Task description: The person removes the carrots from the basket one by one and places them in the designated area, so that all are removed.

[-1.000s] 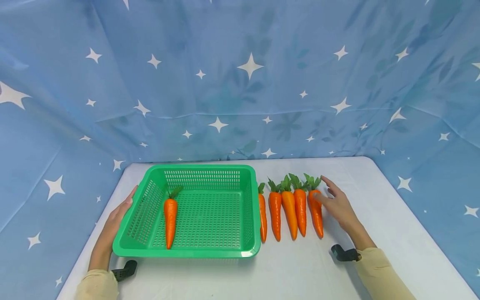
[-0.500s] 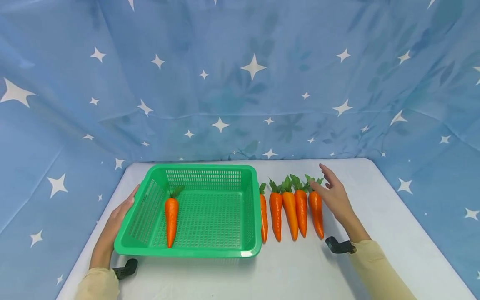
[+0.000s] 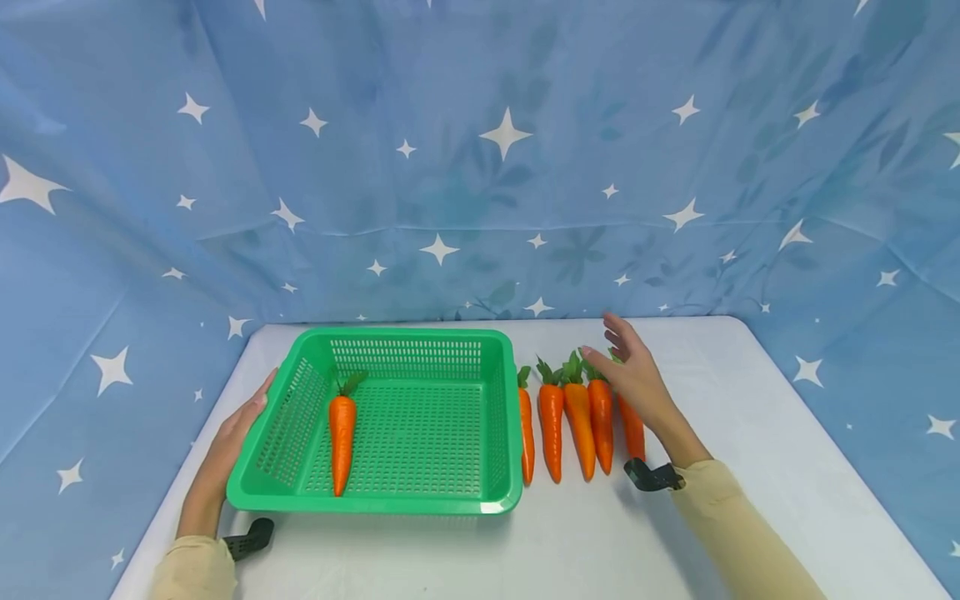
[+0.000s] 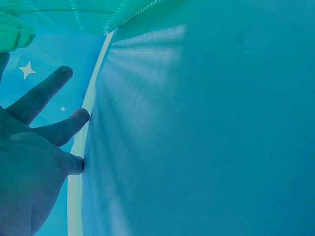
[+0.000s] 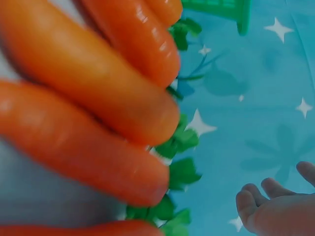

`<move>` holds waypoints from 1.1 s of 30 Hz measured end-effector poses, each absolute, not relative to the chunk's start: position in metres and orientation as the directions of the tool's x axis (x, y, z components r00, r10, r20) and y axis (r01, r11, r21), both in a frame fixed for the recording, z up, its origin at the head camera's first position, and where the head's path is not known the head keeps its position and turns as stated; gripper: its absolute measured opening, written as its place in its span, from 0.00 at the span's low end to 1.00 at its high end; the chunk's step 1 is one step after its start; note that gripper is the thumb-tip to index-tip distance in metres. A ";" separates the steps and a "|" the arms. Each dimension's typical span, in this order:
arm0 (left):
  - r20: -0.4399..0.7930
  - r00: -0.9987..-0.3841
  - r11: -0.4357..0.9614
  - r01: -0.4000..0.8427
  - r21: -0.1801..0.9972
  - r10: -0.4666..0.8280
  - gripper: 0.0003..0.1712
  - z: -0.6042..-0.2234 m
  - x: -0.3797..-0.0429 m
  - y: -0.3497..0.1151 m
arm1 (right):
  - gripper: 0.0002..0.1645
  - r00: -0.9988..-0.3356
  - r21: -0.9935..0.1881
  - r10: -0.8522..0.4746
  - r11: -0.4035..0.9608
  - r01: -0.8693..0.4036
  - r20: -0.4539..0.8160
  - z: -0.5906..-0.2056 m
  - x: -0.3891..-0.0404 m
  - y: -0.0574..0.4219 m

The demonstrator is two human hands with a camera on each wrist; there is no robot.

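A green plastic basket point(image 3: 420, 437) stands on the white table, with one orange carrot point(image 3: 342, 442) lying inside toward its left. My left hand point(image 3: 227, 446) rests against the basket's left side; the left wrist view shows its fingers point(image 4: 42, 98) spread and extended. Over the leafy tops on the right hovers my right hand point(image 3: 637, 379), fingers loosely bent and holding nothing. Beneath and beside it several carrots lie in a row, among them a yellower carrot point(image 3: 579, 425). The rightmost carrot point(image 3: 632, 429) is partly covered by that hand, and the leftmost carrot point(image 3: 527, 437) by the basket.
A blue curtain point(image 3: 480, 183) with white stars hangs behind and around the table point(image 3: 375, 558). The basket's right wall stands right beside the row of carrots. Each wrist wears a black camera mount, such as the right mount point(image 3: 651, 475).
My right hand has lifted off the rightmost carrot and moved left above the neighbouring tops, with nothing in it. The left hand, basket and carrots stay in place.
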State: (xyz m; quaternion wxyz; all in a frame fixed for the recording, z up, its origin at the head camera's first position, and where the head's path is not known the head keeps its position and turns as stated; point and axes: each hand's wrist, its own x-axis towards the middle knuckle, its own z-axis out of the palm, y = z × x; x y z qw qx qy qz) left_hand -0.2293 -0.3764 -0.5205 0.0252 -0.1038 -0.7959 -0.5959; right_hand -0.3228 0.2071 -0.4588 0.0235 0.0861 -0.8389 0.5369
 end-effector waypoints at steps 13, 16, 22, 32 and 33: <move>0.165 -0.977 0.249 0.194 0.949 0.133 0.32 -0.522 -0.229 -0.377 | 0.48 -0.959 -0.922 -0.203 0.296 -0.252 0.197 -0.436 -0.334 0.168; 0.164 -0.978 0.255 0.193 0.947 0.131 0.32 -0.522 -0.229 -0.377 | 0.46 -0.955 -0.931 -0.218 0.261 -0.255 0.201 -0.430 -0.337 0.160; 0.161 -0.979 0.265 0.189 0.945 0.124 0.32 -0.521 -0.230 -0.377 | 0.45 -0.944 -0.940 -0.252 0.210 -0.268 0.213 -0.418 -0.341 0.142; 0.167 -0.978 0.260 0.195 0.946 0.127 0.32 -0.522 -0.229 -0.376 | 0.45 -0.917 -0.937 -0.315 0.167 -0.308 0.245 -0.406 -0.342 0.106; 0.167 -0.977 0.252 0.196 0.948 0.130 0.32 -0.522 -0.229 -0.376 | 0.45 -0.914 -0.935 -0.320 0.164 -0.314 0.251 -0.405 -0.342 0.103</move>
